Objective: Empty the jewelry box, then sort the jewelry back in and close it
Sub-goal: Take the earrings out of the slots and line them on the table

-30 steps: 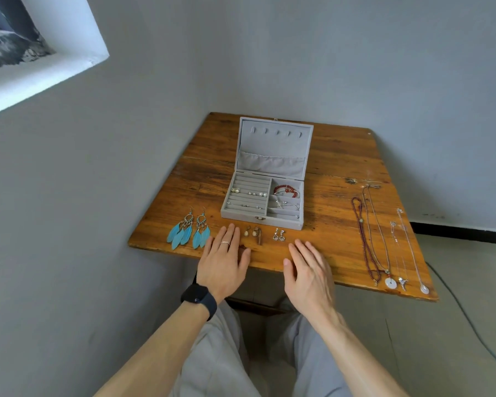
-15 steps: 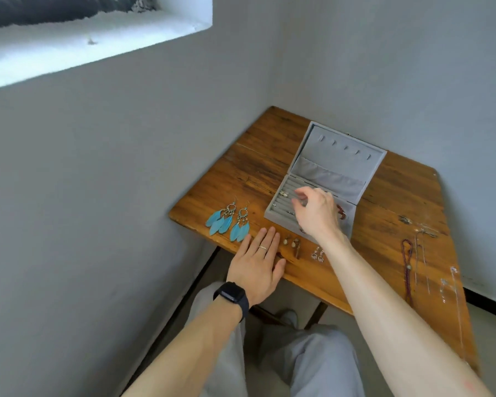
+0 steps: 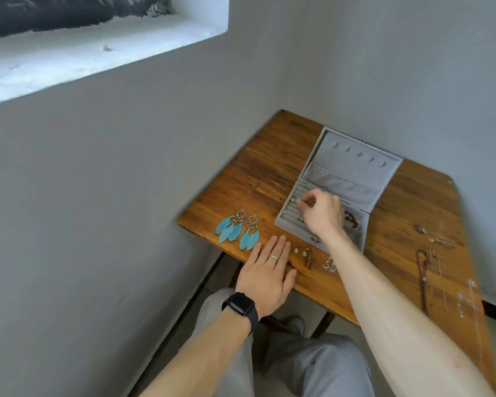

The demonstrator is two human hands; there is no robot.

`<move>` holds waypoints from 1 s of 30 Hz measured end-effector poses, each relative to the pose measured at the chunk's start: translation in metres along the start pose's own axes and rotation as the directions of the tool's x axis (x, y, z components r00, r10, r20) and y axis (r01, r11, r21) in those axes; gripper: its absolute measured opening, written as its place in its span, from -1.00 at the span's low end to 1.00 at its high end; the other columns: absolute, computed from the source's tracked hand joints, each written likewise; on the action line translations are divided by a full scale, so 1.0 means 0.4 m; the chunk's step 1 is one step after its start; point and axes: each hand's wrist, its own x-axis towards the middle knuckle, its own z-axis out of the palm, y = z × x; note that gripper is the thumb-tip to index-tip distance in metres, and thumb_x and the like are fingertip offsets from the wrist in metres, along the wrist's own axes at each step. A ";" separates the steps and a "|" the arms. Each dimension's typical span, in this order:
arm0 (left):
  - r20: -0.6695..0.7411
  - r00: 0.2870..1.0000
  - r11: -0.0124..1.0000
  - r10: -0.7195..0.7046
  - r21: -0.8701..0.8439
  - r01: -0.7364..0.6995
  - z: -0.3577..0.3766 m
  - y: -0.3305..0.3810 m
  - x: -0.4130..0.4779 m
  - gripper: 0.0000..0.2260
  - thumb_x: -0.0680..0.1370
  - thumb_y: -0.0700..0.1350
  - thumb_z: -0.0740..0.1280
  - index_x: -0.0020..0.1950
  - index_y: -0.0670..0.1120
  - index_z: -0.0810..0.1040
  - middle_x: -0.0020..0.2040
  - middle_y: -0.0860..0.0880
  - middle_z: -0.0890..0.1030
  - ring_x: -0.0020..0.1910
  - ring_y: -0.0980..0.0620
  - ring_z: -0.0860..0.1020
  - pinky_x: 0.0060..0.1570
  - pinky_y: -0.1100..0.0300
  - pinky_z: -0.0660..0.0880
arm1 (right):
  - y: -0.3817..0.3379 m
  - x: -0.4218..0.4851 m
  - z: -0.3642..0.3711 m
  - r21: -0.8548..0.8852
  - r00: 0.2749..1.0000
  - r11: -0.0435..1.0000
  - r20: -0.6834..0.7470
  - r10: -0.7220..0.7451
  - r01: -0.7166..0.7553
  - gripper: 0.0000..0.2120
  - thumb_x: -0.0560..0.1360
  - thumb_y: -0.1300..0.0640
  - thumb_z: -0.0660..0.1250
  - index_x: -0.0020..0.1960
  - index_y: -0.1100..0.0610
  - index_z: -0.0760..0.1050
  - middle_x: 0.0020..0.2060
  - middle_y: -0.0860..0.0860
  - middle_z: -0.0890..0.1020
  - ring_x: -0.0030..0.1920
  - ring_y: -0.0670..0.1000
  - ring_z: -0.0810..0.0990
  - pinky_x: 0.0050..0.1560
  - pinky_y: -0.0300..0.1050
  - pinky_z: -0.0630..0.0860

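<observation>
Head view: the thumb and forefinger tips [image 3: 304, 202] of the right hand [image 3: 322, 214] are drawn together on a tiny stud [image 3: 295, 200] at the far left of the jewelry box [image 3: 355, 167]. The other fingers curl under the palm; the piece is too small to tell how firmly it is caught. A fine pinch suits it, since the stud sits in the padded slotted rows [image 3: 288, 213] and probably has to be plucked straight up. The box stands open toward the far right of the table [image 3: 269, 167], its lid leaning back toward the wall. A red bracelet [image 3: 351, 217] and a few small pieces lie in its compartments, so by my reading the emptying is only partway done. The left hand [image 3: 267, 277] lies flat on the near edge, fingers straight and close together, gripping nothing, with a ring [image 3: 273, 257] on one finger and a watch [image 3: 241, 306] at the wrist; it seems merely to brace. Pieces laid out by kind suggest sorting: blue feather earrings [image 3: 238, 229] to the left of that hand, small earrings [image 3: 302, 252] just right of it, and necklaces [image 3: 423, 276] stretched out at the far right, well apart from the box.
</observation>
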 end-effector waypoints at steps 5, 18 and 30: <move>0.020 1.000 1.000 0.020 0.008 -0.020 -0.020 0.004 0.007 -0.47 0.66 0.17 0.05 0.52 -0.08 0.38 0.51 -0.04 0.39 0.51 -0.04 0.32 0.50 -0.05 0.18 | 0.042 -0.166 -0.064 0.448 0.996 0.891 -0.016 0.089 -0.073 -0.91 0.53 -0.05 0.42 -0.07 -0.12 0.51 -0.21 -0.20 0.63 -0.13 -0.25 0.60 -0.28 -0.43 0.44; 0.224 0.974 0.992 -0.007 0.121 -0.021 -0.128 -0.082 0.373 -0.65 0.65 0.04 0.16 0.44 0.17 0.41 0.43 -0.12 0.39 0.35 -0.18 0.40 0.19 -0.12 0.47 | 0.165 -0.449 -0.010 0.632 0.983 0.756 0.051 0.177 -0.169 -0.86 0.45 0.01 0.51 -0.12 -0.16 0.56 -0.17 -0.24 0.66 -0.14 -0.18 0.62 -0.20 -0.39 0.51; 0.159 0.987 0.992 0.012 0.122 -0.032 -0.132 -0.053 0.419 -0.80 0.63 -0.03 0.28 0.20 0.00 0.63 0.24 -0.09 0.51 0.17 -0.14 0.49 -0.03 -0.06 0.56 | 0.174 -0.440 -0.016 0.638 0.983 0.752 0.050 0.174 -0.166 -0.88 0.45 -0.02 0.52 -0.10 -0.13 0.58 -0.18 -0.25 0.66 -0.11 -0.23 0.63 -0.17 -0.39 0.54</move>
